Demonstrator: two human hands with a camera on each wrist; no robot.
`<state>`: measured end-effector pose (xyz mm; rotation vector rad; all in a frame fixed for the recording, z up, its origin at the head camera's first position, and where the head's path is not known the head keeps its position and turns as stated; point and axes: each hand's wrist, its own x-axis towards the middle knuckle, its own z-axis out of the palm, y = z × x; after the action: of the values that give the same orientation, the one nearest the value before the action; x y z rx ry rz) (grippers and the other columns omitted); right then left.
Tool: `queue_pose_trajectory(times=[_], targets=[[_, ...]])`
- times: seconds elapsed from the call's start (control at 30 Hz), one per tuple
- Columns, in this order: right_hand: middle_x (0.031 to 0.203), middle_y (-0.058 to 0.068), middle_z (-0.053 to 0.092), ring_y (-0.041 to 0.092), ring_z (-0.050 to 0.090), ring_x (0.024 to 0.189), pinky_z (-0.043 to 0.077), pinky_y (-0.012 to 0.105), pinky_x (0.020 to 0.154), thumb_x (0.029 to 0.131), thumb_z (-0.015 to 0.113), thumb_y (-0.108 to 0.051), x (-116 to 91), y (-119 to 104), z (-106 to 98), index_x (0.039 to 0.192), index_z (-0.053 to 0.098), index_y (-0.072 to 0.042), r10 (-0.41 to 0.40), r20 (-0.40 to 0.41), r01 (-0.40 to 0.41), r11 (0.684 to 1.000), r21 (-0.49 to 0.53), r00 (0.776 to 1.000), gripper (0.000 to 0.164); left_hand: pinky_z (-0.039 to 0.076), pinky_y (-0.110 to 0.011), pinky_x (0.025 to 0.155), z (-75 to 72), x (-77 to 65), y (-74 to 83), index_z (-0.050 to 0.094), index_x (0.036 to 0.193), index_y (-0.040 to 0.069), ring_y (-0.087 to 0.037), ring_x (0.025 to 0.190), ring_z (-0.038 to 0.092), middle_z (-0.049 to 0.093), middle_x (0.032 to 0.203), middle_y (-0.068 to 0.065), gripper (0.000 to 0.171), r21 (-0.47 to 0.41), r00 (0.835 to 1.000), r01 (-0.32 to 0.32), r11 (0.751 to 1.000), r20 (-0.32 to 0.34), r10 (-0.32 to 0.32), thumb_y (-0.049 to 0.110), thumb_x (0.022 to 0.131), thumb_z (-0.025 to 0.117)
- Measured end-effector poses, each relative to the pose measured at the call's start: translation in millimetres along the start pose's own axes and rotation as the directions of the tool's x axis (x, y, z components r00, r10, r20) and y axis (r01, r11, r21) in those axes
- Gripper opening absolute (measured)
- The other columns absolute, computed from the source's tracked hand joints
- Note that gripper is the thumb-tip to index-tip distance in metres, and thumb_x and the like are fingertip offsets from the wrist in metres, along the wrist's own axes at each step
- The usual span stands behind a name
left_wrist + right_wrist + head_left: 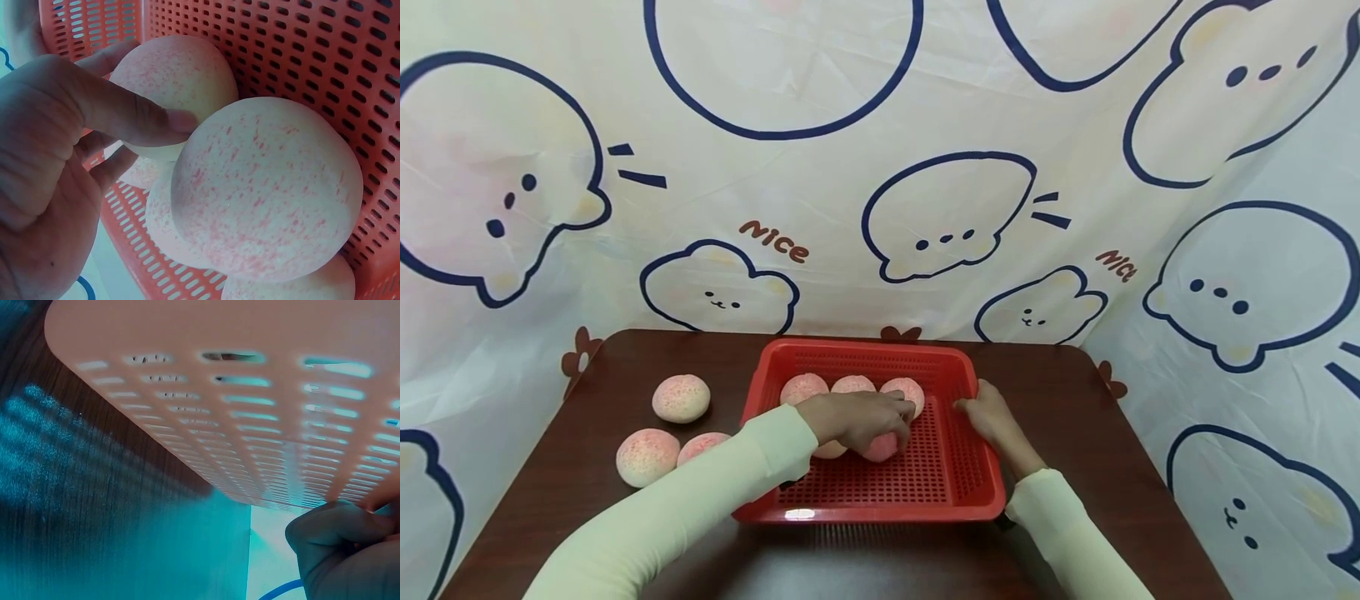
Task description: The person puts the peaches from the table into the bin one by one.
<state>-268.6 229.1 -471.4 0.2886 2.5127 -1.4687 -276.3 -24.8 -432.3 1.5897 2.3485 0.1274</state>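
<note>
The left hand (867,420) is pinching a pinkish ball (184,72) inside the basket (976,471) – likely placing it; the right hand (991,415) is gripping the basket's side; releasing is probably being called for.

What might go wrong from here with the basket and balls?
1. The round ball that the left hand holds might slip and knock its close neighbour.
2. The left sleeve partly hides a table ball in the head view; that arm may nudge it.
3. The right hand grips the basket's side; a hard pull could shift it.
</note>
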Motion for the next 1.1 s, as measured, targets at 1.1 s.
queue_pose_trajectory(times=[1.1], targets=[[0.118,0.025,0.065,0.028,0.076,0.083,0.065,0.044,0.070,0.099,0.050,-0.006,0.7,-1.7,-1.2,0.136,0.045,-0.003,0.019,0.001,-0.019,1.000,0.010,1.000,0.037,0.046,-0.019,0.076,0.4,-5.3,2.2,0.075,0.120,0.029,-0.009,0.100,0.046,0.052,0.123,0.007,0.039,-0.043,0.997,0.077,0.996,-0.008,-0.077,0.010,0.086,0.079]])
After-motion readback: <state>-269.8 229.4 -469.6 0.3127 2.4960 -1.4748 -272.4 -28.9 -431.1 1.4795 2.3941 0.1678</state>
